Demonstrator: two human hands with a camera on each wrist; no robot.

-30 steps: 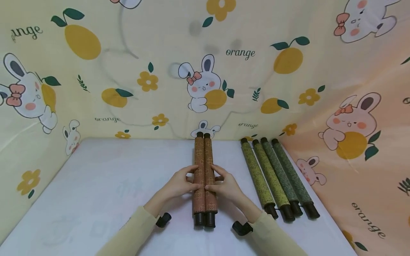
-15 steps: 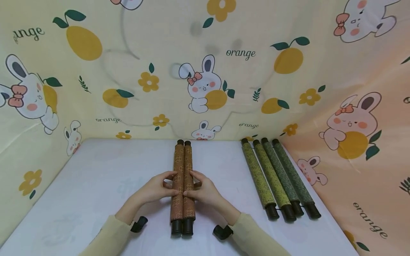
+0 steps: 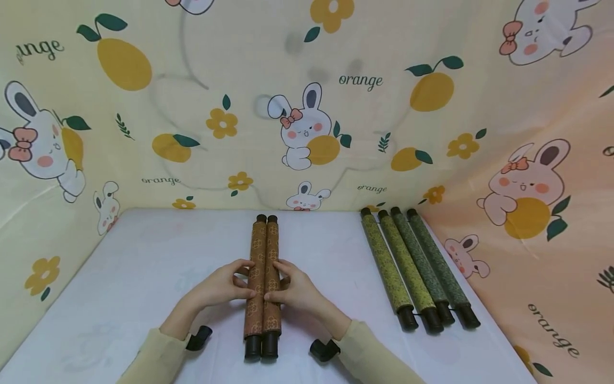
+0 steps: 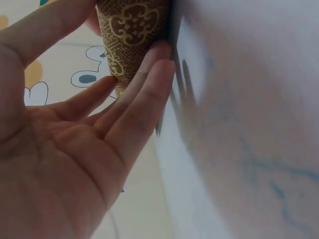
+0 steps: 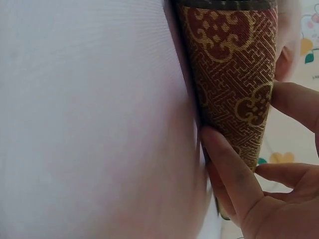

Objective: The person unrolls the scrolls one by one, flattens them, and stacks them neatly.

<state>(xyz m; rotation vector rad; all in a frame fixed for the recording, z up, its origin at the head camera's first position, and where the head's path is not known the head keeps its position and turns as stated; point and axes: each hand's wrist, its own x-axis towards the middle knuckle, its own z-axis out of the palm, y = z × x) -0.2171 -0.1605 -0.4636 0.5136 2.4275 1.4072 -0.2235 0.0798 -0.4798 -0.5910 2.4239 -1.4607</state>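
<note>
The left hand (image 3: 218,285) presses against the left side of a pair of brown brocade scrolls (image 3: 261,282), its fingers nearly straight and laid along the cloth, thumb over the top; nothing is clasped, it only pushes and steadies. In the left wrist view the fingertips (image 4: 158,59) rest flat against the patterned fabric where it meets the white tabletop (image 3: 144,266). The two scrolls lie side by side, touching along their length, between the hands, with their black end caps (image 3: 261,346) just below the grip, towards the person, and the far ends pointing at the rabbit-print backdrop (image 3: 307,122). The right hand (image 3: 295,292) mirrors the left on the other side, fingers somewhat bent against the cloth, thumb on top, so the pair is squeezed between both hands rather than gripped by either.

These look to me like light, stiff rolls on a rigid core; the woven cover should give fair friction, though round rolls will want to roll apart. Holding them about the middle, as here, seems the balanced place; the caps look smoother.

Well to the right of the grip, four green brocade scrolls (image 3: 417,264) lie in a row, touching or nearly so, beside the orange-tinted side wall (image 3: 527,240).
</note>
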